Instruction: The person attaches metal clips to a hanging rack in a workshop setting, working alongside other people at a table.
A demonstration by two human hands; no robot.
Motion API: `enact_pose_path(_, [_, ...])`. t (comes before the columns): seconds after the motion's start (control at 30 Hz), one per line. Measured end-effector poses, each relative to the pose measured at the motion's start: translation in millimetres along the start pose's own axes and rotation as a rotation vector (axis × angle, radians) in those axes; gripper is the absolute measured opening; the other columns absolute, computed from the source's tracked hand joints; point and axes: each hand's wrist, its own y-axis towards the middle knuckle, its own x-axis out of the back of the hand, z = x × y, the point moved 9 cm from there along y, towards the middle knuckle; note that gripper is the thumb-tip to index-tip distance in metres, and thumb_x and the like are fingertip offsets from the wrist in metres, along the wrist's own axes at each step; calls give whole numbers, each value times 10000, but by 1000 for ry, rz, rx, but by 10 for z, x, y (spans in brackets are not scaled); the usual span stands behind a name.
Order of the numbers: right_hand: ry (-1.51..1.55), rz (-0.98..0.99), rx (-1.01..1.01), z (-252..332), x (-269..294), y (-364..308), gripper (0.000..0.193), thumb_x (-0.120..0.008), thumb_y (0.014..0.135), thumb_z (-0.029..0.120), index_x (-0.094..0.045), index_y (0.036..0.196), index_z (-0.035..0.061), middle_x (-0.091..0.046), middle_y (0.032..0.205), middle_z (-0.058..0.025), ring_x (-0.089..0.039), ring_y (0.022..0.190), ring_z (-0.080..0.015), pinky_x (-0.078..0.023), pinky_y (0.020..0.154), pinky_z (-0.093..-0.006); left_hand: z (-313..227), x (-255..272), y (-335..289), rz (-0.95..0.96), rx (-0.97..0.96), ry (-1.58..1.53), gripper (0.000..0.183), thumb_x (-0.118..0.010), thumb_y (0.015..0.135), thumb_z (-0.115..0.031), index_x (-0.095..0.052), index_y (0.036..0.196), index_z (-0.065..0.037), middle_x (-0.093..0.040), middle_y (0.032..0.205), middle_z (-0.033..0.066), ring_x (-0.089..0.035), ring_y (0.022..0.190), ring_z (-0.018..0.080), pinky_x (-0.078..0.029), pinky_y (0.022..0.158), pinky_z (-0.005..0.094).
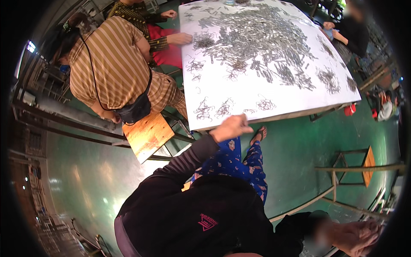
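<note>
My left hand (233,128) is just off the near edge of a white-covered table (239,92), its fingers curled in; whatever may be between them is hidden. Close by on the white sheet lie small heaps of thin, dark, curved wire-like pieces: one heap (265,103), another heap (223,109) and a third heap (204,110). At the lower right, away from the table, my right hand (357,237) is raised with its fingers bent together; anything held there cannot be made out. A broad pile of small elongated metal pieces (261,34) covers the table's middle and far part.
A person in a striped shirt (109,60) leans beside the table's left side, next to a wooden stool (150,135). Another person's hand (183,39) reaches onto the table behind them. At the far right someone in black (357,32) works. An orange-topped stool (369,166) stands at right.
</note>
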Motion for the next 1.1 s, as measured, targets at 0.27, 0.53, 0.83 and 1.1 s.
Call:
enact_pose_path(0.27, [-392, 194, -224, -444, 463, -108, 382, -660, 813, 134, -565, 1137, -43, -555, 761, -72, -470, 527, -122, -324, 419, -222, 892, 1502, 545, -574, 31, 79, 205, -660, 783, -202, -670, 867, -15, -665, 773, 162, -654, 712, 274, -503, 668, 345])
enact_pose_path(0.53, [-728, 382, -38, -540, 671, -18, 284, -604, 849, 118, -610, 1090, -33, -592, 892, -55, -509, 621, -100, -375, 507, -208, 1097, 1456, 1245, -578, 49, 556, 136, -568, 782, -115, -656, 813, -16, -643, 844, 172, -630, 823, 329, -513, 714, 404])
enact_pose_path(0.83, [-593, 1600, -573, -1306, -1282, -1318, 241, -574, 753, -19, -617, 990, -29, -591, 879, -127, -550, 741, -218, -427, 613, -320, 566, 1543, 1232, -703, 64, 472, 128, -502, 822, -63, -567, 913, 0, -577, 868, 167, -585, 835, 348, -494, 683, 443])
enact_pose_path(1.1, [-43, 1678, -528, -3090, -2722, -4099, 251, -544, 862, 98, -613, 1068, -27, -612, 1015, -221, -584, 924, -371, -462, 812, -386, 678, 1066, 1445, -410, 9, 516, 118, -563, 817, -116, -633, 809, -21, -596, 828, 161, -592, 810, 345, -499, 709, 427])
